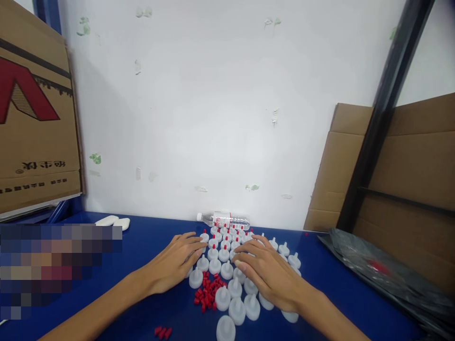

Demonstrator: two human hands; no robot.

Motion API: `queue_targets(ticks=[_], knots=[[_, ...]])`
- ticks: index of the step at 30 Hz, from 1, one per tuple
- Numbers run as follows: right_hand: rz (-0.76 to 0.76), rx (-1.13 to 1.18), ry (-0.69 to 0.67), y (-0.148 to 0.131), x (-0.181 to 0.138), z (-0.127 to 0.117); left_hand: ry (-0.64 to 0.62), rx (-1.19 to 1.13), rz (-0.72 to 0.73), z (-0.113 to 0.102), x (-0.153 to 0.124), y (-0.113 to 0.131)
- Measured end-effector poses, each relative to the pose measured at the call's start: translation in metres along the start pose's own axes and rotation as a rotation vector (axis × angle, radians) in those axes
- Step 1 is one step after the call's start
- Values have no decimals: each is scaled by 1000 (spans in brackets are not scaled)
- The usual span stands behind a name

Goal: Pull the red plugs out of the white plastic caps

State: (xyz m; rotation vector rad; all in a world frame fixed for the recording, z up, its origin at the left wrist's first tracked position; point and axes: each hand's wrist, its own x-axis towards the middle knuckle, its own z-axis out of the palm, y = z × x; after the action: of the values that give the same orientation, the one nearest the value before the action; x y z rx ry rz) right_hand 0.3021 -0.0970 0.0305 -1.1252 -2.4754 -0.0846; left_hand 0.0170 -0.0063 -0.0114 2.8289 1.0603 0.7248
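Many white translucent nozzle caps (222,299) stand upright in rough rows on the blue table. Those toward the back wear small red tip caps (224,248); the nearer ones have bare spouts. A loose heap of red tip caps (207,290) lies among the front nozzle caps. My left hand (176,260) rests at the left edge of the group, fingers stretched toward the capped ones. Over the right side of the group lies my right hand (268,267), its fingers extended and covering some nozzle caps. Neither hand visibly grips anything.
A clear plastic bottle (227,219) lies on its side behind the group, near the white wall. Several red tip caps (162,332) sit at the front left. Grey plastic bags (377,270) lie right. A printed cardboard box (35,118) stands left, with white objects (113,221) nearby.
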Motion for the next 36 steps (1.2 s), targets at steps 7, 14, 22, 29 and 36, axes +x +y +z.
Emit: queue_targets(ticks=[7,14,22,29,36], knots=[[10,-6,-11,0,0,0,45,22,44,-13,4,13],[9,-5,-20,0,-1,-1,25,92,-12,-11,2,15],[-13,-25,63,2,-1,4,144,72,-43,-10,6,8],[-114,-60,225,-4,-1,14,347,-216,147,-12,5,30],[-250,-50,299,-27,1,19,192,-387,-25,-2,-4,69]])
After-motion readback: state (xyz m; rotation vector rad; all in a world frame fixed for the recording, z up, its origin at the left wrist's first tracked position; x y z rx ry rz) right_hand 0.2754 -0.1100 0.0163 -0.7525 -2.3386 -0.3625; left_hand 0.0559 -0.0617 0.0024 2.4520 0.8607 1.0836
